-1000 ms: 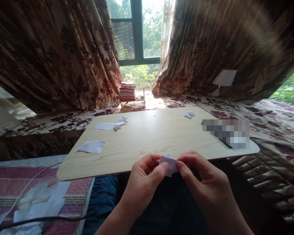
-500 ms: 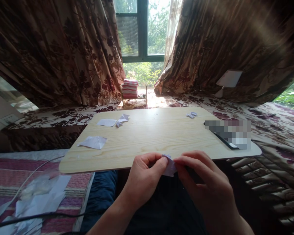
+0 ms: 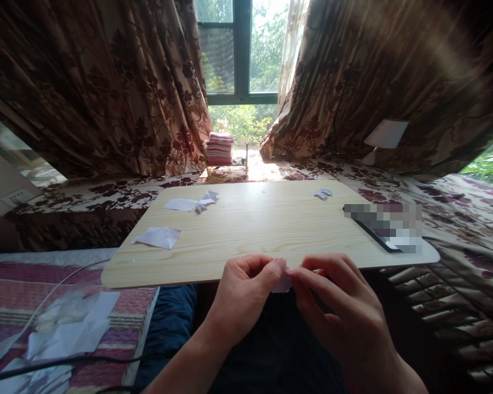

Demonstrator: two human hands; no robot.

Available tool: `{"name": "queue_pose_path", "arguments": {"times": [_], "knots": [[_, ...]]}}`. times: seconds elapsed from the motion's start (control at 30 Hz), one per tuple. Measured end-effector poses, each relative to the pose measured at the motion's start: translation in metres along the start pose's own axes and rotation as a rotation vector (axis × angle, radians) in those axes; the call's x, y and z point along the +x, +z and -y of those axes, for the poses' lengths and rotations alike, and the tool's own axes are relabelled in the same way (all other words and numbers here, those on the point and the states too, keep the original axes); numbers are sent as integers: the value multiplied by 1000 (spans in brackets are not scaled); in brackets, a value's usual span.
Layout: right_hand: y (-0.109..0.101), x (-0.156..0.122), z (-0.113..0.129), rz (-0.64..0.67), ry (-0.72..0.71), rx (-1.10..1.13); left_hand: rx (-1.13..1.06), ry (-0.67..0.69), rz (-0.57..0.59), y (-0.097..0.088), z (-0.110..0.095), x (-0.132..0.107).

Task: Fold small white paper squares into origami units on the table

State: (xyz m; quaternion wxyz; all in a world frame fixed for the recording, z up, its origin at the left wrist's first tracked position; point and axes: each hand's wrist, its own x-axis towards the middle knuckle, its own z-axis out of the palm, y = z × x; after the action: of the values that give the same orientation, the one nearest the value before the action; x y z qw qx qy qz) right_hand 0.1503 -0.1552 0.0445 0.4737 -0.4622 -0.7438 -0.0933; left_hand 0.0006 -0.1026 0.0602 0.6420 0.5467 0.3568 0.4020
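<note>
Between my two hands, just past the near edge of the table [image 3: 246, 230], is a small folded piece of white paper [image 3: 282, 284]. My left hand [image 3: 246, 295] pinches it between thumb and forefinger. The fingertips of my right hand [image 3: 340, 306] close on its right upper edge, close to my left thumb. Much of the paper is hidden behind the fingers. On the table's left lie a creased paper sheet [image 3: 160, 237], a flat paper piece [image 3: 181, 204] and a folded paper shape [image 3: 207, 200]. Small folded papers [image 3: 322, 193] rest at the far right.
A dark flat object, partly blurred out, [image 3: 367, 227] lies at the table's right. Loose papers [image 3: 74, 334] and a cable [image 3: 66, 359] are on the striped bedding at lower left. Folded striped towels [image 3: 219, 149] and a white lamp [image 3: 387, 134] stand beyond the table.
My right fingertips have moved slightly left, up against my left thumb. Less of the folded paper shows now. The view has shifted a little; the papers on the table have stayed put.
</note>
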Motion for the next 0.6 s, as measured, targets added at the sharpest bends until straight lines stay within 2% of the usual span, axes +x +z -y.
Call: {"name": "queue_pose_path", "arguments": {"times": [0.07,0.2,0.27,0.4,0.6], "knots": [[0,0,1,-2,61,55,33,7,-19,1,1,0],[-1,-2,1,-21,292,159,130,43,-74,2,2,0],[0,-2,0,-5,361,199,156,63,-88,3,2,-1],[5,-1,0,19,426,247,153,72,-81,4,2,-2],[7,0,0,46,449,306,135,63,-80,5,4,-1]]}}
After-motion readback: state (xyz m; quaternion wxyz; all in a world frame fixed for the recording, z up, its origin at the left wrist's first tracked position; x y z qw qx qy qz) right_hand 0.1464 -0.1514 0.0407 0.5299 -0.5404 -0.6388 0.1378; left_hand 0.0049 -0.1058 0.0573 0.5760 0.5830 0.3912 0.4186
